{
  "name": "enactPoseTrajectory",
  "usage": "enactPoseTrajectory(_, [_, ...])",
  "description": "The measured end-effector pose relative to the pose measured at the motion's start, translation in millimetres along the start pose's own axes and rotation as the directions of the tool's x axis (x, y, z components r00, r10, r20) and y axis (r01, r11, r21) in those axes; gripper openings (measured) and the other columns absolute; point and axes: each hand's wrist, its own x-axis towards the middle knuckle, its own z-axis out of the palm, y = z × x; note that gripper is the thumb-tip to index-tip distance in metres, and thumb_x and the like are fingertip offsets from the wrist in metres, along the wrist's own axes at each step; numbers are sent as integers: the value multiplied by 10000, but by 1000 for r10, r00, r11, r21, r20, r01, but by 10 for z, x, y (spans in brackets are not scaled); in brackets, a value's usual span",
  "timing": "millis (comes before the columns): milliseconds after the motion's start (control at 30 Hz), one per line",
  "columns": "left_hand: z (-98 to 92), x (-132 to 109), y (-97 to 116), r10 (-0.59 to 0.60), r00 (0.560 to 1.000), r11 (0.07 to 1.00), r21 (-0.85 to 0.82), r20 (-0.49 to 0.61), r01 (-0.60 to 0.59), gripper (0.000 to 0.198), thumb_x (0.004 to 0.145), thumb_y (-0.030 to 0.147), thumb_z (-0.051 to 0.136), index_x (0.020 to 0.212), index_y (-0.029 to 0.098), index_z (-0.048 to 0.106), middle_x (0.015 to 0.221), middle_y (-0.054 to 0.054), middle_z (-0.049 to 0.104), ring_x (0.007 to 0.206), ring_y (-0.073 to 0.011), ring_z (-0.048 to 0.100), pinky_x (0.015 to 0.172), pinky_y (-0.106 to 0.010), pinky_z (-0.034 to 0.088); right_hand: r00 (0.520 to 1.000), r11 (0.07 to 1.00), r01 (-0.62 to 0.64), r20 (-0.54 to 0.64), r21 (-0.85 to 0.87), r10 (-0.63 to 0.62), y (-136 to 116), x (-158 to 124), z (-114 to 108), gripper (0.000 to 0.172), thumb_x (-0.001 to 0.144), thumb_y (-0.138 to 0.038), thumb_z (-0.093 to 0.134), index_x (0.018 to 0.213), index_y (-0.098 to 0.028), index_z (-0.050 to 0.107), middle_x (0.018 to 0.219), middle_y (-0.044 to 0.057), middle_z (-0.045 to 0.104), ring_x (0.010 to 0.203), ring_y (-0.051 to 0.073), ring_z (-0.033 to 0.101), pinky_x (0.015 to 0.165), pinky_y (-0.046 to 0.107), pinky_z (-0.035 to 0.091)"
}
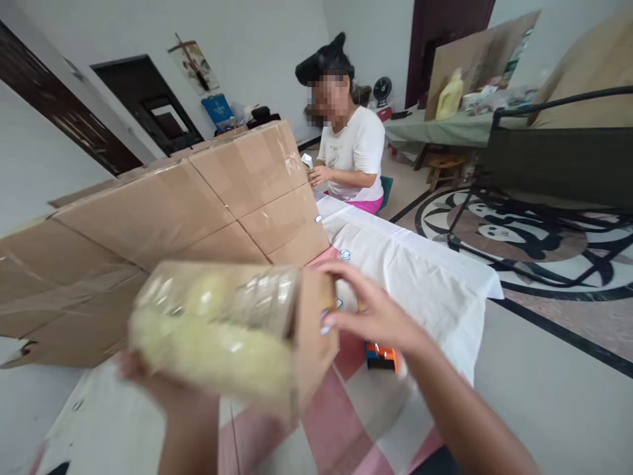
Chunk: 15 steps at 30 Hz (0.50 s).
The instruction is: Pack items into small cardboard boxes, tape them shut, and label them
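In front of me, raised over the table, is a cardboard box (316, 323) with an open side where pale yellow round packs (222, 356) show, blurred by motion. Shiny clear wrap or tape covers the packs; what they contain I cannot make out. My left hand (163, 386) supports the box from below at its left end, the fingers partly hidden and smeared. At the right end, my right hand (366, 307) grips the box's end panel between thumb and fingers. Just beyond that hand, an orange and blue tape dispenser (380, 356) lies on the table.
Stacked, taped cardboard boxes (163, 211) form a wall across the table's far left. A white cloth (420, 264) and a pink checked cloth (316, 429) cover the table. Across it sits a person (356, 152) handling something small. A black metal-framed chair (558, 158) stands at right.
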Motion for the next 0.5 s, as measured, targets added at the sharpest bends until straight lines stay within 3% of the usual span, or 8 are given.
enactPoseTrajectory(33, [349,34,-44,-22,992,983,-180,126,45,681,779,854,380,1271,457,633,1189,53,752,1277,-297,596,886,-413,580,999,998,23,-34,-66,-25,-8,-50,-343,617,830,-428,810,1381,-330,551,1375,58,601,1314,286,542,1141,455,411])
enactPoseTrajectory(67, [712,56,-127,-8,977,956,-283,213,70,688,817,824,422,1296,377,634,1229,-5,736,1265,-294,607,919,-397,568,996,990,39,-78,-133,-50,32,-123,-677,637,825,-470,806,1387,-322,547,1380,67,600,1303,291,550,1139,461,415])
enactPoseTrajectory(133, [1434,54,-375,-51,888,958,-229,458,173,774,834,835,414,1304,259,627,1283,-93,702,1207,-300,640,940,-406,559,985,972,-8,-171,-234,-33,219,-338,-1278,664,842,-546,763,1416,-307,529,1442,90,564,1323,306,539,1136,475,420])
enactPoseTrajectory(200, [2081,-6,-650,-60,823,982,-114,565,150,720,826,788,529,1283,239,624,1284,-105,695,1182,-286,651,959,-398,548,952,932,-145,-303,-332,40,483,-618,-1734,647,850,-578,735,1396,-287,545,1429,114,576,1307,316,550,1059,460,487])
enactPoseTrajectory(267, [2606,-103,-874,-48,776,987,-90,629,134,604,816,688,653,1226,244,647,1293,-93,693,1218,-275,631,1031,-390,510,902,884,-293,-412,-364,129,758,-906,-2023,641,863,-594,704,1390,-268,542,1384,144,598,1233,310,599,925,421,565])
enactPoseTrajectory(333, [2996,-208,-1023,-33,730,989,-81,683,120,511,845,618,665,1186,238,658,1279,-91,701,1243,-267,618,1095,-393,464,856,857,-369,-492,-361,161,1004,-1135,-2157,697,850,-626,690,1410,-251,513,1350,166,610,1221,311,601,840,395,600])
enactPoseTrajectory(400, [3243,-296,-1115,-30,695,992,-64,719,110,481,898,598,603,1209,234,644,1290,-97,698,1273,-263,602,1139,-408,423,815,843,-413,-552,-344,174,1183,-1272,-2169,765,839,-656,673,1452,-248,467,1387,182,584,1265,325,574,792,387,621])
enactPoseTrajectory(500, [3297,-359,-1211,-51,696,995,-27,716,101,569,949,594,516,1392,236,529,1495,-121,559,1412,-258,487,1201,-412,344,771,844,-445,-608,-300,190,1292,-1331,-2048,879,844,-659,655,1556,-269,316,1509,195,485,1360,347,514,821,419,637])
